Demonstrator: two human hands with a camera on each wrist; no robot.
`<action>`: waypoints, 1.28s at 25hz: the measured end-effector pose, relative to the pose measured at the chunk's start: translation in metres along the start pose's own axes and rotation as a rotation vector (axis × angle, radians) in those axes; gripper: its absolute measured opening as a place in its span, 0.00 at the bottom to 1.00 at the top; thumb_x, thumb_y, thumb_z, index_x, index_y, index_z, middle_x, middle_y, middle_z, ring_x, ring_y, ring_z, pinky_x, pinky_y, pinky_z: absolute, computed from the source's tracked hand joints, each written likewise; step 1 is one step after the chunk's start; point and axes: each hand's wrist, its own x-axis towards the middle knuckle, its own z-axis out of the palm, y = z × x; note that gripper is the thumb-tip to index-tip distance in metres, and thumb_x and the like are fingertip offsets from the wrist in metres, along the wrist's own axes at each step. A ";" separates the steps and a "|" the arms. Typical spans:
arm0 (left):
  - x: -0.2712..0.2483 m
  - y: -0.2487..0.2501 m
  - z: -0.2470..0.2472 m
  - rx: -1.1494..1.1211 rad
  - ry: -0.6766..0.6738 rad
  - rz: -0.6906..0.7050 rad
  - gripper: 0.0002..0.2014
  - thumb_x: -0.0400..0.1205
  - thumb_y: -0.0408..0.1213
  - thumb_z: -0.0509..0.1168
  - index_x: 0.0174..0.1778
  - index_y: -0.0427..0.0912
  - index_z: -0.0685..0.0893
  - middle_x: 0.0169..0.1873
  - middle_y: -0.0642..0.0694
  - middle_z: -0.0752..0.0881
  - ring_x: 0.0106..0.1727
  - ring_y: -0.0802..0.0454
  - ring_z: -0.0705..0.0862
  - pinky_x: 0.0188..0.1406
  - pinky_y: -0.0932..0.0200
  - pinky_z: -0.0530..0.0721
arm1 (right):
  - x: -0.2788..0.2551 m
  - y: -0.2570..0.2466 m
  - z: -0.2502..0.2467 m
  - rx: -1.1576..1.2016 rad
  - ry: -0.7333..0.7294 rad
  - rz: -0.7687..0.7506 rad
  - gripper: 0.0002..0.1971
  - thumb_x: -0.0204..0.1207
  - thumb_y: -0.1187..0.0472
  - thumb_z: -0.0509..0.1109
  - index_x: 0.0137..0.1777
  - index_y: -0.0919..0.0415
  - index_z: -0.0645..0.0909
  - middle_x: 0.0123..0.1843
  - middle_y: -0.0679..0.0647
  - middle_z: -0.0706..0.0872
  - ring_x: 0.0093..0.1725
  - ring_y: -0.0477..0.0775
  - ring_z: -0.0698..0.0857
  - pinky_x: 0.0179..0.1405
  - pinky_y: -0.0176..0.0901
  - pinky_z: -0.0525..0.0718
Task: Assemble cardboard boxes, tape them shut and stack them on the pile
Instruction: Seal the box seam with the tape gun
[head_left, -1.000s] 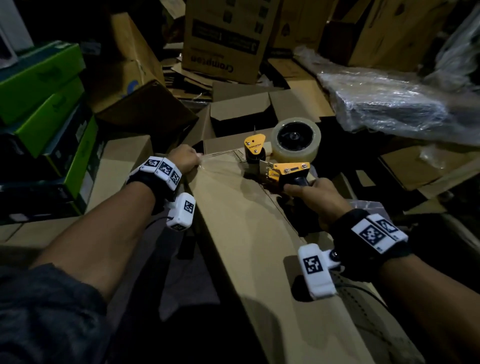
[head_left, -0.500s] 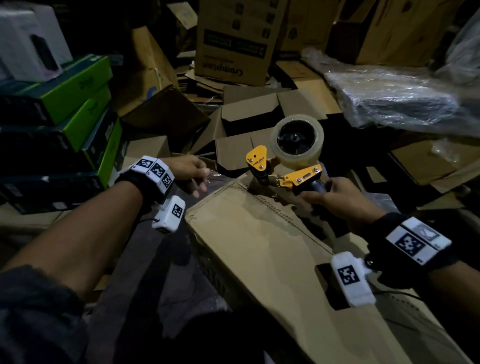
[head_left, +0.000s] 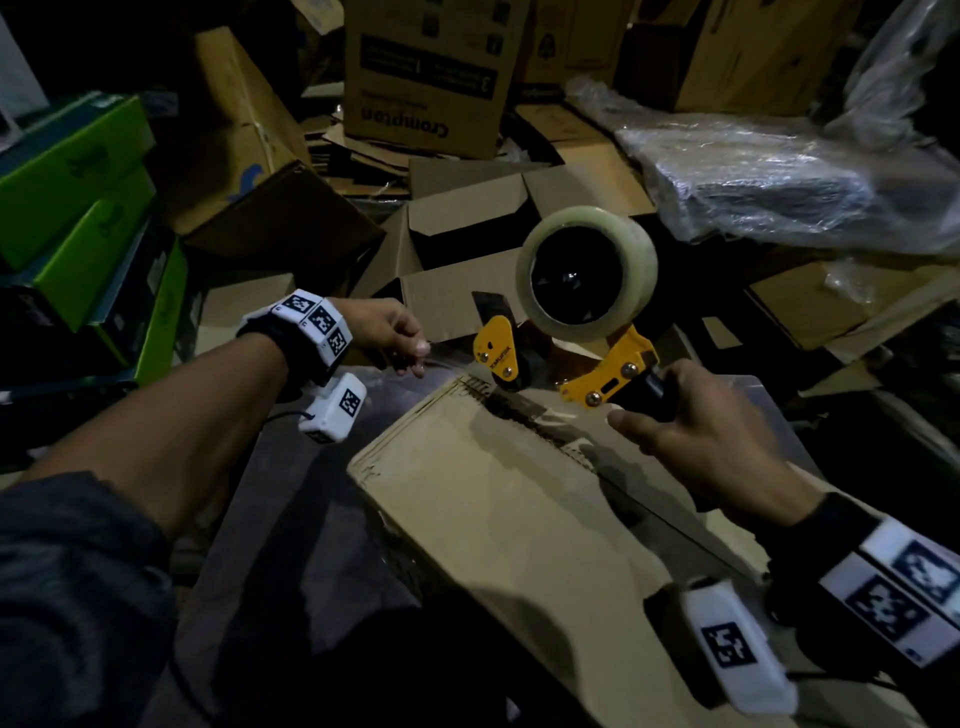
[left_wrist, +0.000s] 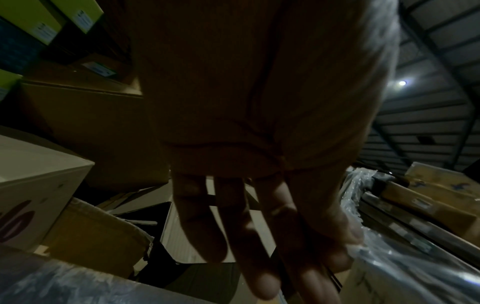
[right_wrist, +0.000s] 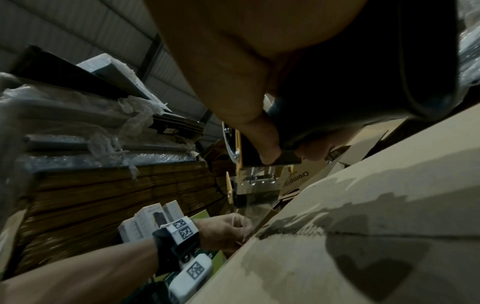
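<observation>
Stacked at 9 o'clock in the head view, green boxes (head_left: 78, 208) along the left edge, with plain cartons behind. Just right of these, left hand (head_left: 387, 330) raised off the far left corner of the cardboard box (head_left: 509, 514), thumb and forefinger pinched on the free end of a clear tape strip (head_left: 449, 356); remaining fingers (left_wrist: 200, 222) seen from the left wrist hanging loose and nearly straight. Stretched from that pinch toward 3 o'clock, the strip running to the front roller of the tape dispenser (head_left: 561, 332). Below and toward 6 o'clock of both hands, the cardboard box lying flat-topped, its centre seam running from the far edge back toward the wearer, a taped stretch showing as a darker band (right_wrist: 350, 224) in the right wrist view. Held just above the box's far edge, the yellow dispenser with its clear roll (head_left: 589, 273) at 12 o'clock of the frame centre. At 4 o'clock of the roll, right hand (head_left: 711, 441) wrapped around the dispenser's black handle, grip closed tight on it, thumb tip forward beside the yellow plate. Farther right, at 2 o'clock, a plastic-wrapped bundle (head_left: 779, 176) resting on more cardboard.
</observation>
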 end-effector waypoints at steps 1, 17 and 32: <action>0.003 -0.001 -0.001 0.016 -0.023 -0.008 0.39 0.53 0.73 0.76 0.42 0.40 0.86 0.47 0.42 0.91 0.38 0.55 0.86 0.33 0.61 0.80 | -0.001 -0.003 0.002 -0.024 -0.004 0.005 0.18 0.77 0.45 0.74 0.54 0.48 0.68 0.43 0.48 0.81 0.44 0.54 0.85 0.48 0.62 0.87; 0.035 0.002 0.038 0.318 -0.155 -0.094 0.14 0.86 0.29 0.59 0.36 0.45 0.81 0.30 0.54 0.84 0.30 0.67 0.84 0.38 0.56 0.81 | -0.009 0.000 0.021 -0.005 -0.053 0.068 0.19 0.77 0.41 0.72 0.58 0.49 0.72 0.48 0.48 0.83 0.43 0.58 0.84 0.42 0.64 0.88; 0.000 0.046 0.044 0.197 0.005 -0.145 0.14 0.85 0.27 0.54 0.55 0.38 0.84 0.50 0.38 0.88 0.47 0.45 0.88 0.44 0.51 0.86 | 0.002 0.008 0.017 0.070 -0.188 0.025 0.19 0.74 0.46 0.78 0.58 0.51 0.77 0.42 0.50 0.90 0.35 0.49 0.91 0.40 0.54 0.92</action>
